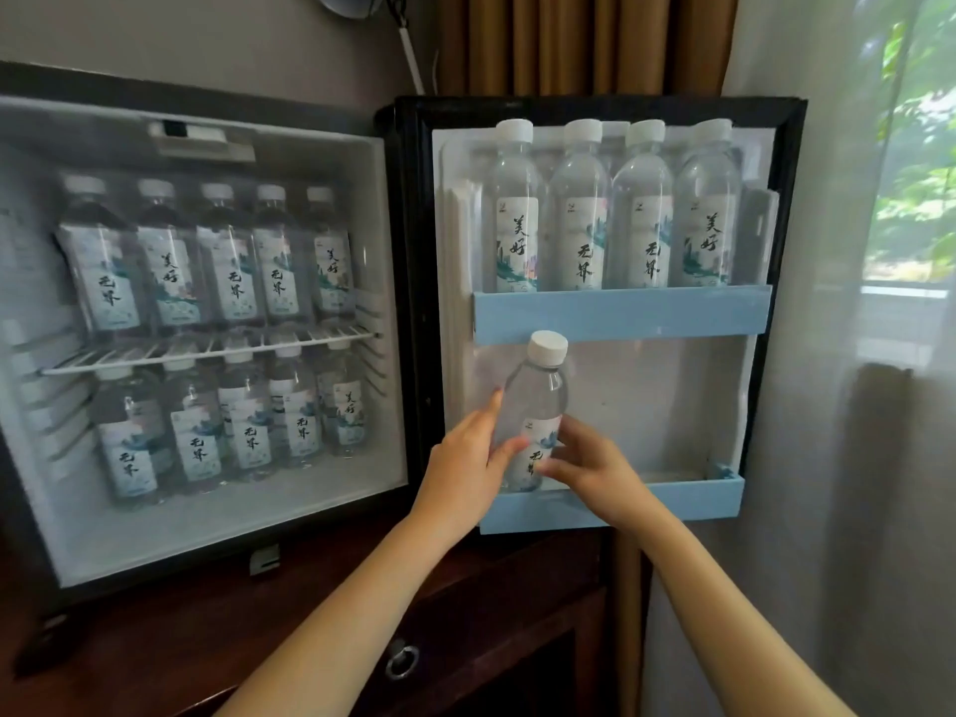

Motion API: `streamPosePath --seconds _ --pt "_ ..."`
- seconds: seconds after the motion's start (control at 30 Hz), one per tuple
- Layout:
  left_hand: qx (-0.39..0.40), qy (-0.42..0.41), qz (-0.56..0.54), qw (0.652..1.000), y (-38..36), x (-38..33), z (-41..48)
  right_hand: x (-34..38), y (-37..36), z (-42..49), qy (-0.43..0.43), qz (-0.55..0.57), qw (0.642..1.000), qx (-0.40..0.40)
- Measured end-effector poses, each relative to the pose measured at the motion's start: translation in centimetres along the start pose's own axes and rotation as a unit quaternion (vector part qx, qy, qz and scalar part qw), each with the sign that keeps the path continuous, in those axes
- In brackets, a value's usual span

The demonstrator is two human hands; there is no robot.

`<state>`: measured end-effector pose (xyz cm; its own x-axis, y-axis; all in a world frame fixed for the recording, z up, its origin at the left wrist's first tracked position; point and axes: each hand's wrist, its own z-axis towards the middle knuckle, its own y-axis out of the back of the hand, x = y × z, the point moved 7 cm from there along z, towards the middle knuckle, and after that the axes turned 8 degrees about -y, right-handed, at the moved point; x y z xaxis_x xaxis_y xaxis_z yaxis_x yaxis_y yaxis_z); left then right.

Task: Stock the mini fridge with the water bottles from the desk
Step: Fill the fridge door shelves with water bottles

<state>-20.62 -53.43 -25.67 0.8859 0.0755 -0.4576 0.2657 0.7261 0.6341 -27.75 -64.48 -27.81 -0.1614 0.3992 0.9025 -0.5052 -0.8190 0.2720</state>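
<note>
**Bottle held at the lower door shelf**

Head view: I see both hands on one water bottle (533, 406). The left hand (465, 463) wraps its side, the right hand (584, 460) pinches its label; each grip is closed on it. The bottle stands upright in the lower door shelf (672, 501). Above the grip, four bottles fill the upper door shelf (621, 313). Left of it, the mini fridge (207, 520) holds two full rows.

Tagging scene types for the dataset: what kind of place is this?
Probably a hotel room. A mini fridge packed with identical branded water bottles sits on a dark wooden cabinet, beside heavy brown curtains and a sheer-covered window.
</note>
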Motion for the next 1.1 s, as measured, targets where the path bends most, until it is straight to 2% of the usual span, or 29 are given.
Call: streamPosePath --seconds 0.17,0.37,0.67,0.73,0.83,0.93,1.03,1.1 --pt "-0.011 -0.008 0.030 0.999 -0.1 -0.7 -0.7 -0.6 -0.5 0.4 -0.008 -0.041 0.999 0.002" --pt "-0.119 -0.041 0.091 0.988 1.5 -1.4 -0.9 -0.4 -0.9 0.7 -0.023 -0.086 0.996 0.000" --pt "-0.125 -0.051 0.076 0.988 2.6 -0.2 -0.3 -0.3 -0.6 0.7 -0.047 -0.179 0.981 -0.055" --pt "-0.124 -0.050 0.064 0.989 2.7 0.2 -0.5 -0.2 -0.2 0.7 -0.046 -0.149 0.984 -0.083" --pt "-0.125 -0.059 0.043 0.989 3.1 0.7 -0.9 -0.2 0.5 0.3 -0.019 -0.045 0.985 -0.163" --pt "-0.129 -0.053 0.022 0.990 3.8 1.6 -1.4 0.2 1.0 -1.2 0.032 0.016 0.959 -0.281" --pt "-0.133 -0.023 0.009 0.991 4.9 2.9 -2.2 2.1 -0.2 -2.6 0.124 -0.043 0.922 -0.363" --pt "-0.139 -0.001 0.004 0.990 5.9 4.1 -2.9 3.9 -2.1 -2.8 0.196 -0.095 0.901 -0.376"
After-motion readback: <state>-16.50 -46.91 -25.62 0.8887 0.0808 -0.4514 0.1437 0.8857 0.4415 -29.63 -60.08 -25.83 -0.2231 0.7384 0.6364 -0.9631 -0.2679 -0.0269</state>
